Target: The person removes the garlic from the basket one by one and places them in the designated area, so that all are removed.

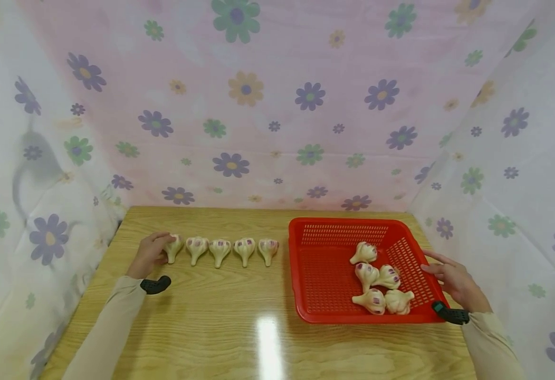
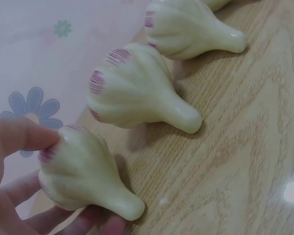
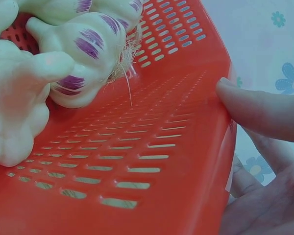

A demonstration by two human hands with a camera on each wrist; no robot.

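At the left end of a row, my left hand [image 1: 152,252] holds a cream garlic bulb [image 2: 83,169] with purple streaks. In the left wrist view the thumb is on its rounded end and the fingers curl beneath it; its stem points toward the table's front. Beside it lies another garlic bulb [image 2: 132,90], stem the same way. At the right, my right hand [image 1: 458,282] grips the side rim of a red plastic basket [image 1: 296,274]. Its thumb [image 3: 264,112] lies against the rim, the fingers outside the wall. Several garlic bulbs [image 1: 371,301] lie loosely in the basket's right half.
The row of several garlic bulbs [image 1: 220,250] runs along the back half of the wooden table [image 1: 201,327], ending short of the basket's left wall. Flowered cloth [image 1: 277,137] hangs behind the table and at both sides.
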